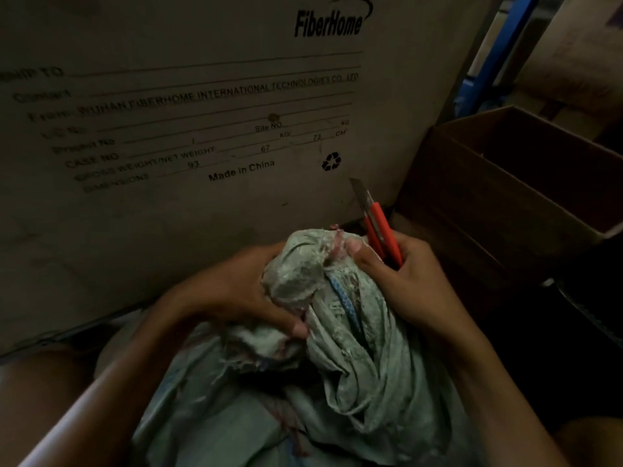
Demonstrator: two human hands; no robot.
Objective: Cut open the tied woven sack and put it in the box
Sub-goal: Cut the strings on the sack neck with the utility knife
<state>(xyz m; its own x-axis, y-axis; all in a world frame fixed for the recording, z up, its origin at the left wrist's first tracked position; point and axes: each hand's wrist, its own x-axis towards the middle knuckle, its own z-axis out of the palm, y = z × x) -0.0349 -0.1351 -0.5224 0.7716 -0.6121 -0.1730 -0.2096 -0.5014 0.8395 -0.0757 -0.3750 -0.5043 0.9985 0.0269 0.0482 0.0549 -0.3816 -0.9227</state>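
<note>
The bunched neck of the grey-green woven plastic sack (337, 348) is gripped by the left hand (236, 288), fingers wrapped tight. A red-handled utility knife (377, 227), blade up, is clamped in the right hand (401, 281), thumb pressed on the sack top. A blue cord (340, 294) is seen at the neck. An open brown cardboard box (526, 197) stands right, beside a large printed carton (168, 129).

large carton (188, 106): stands upright, printed "FiberHome" and "Made in China"
blue rack post (495, 52): upper right, behind the carton's edge
lighting: dim
</note>
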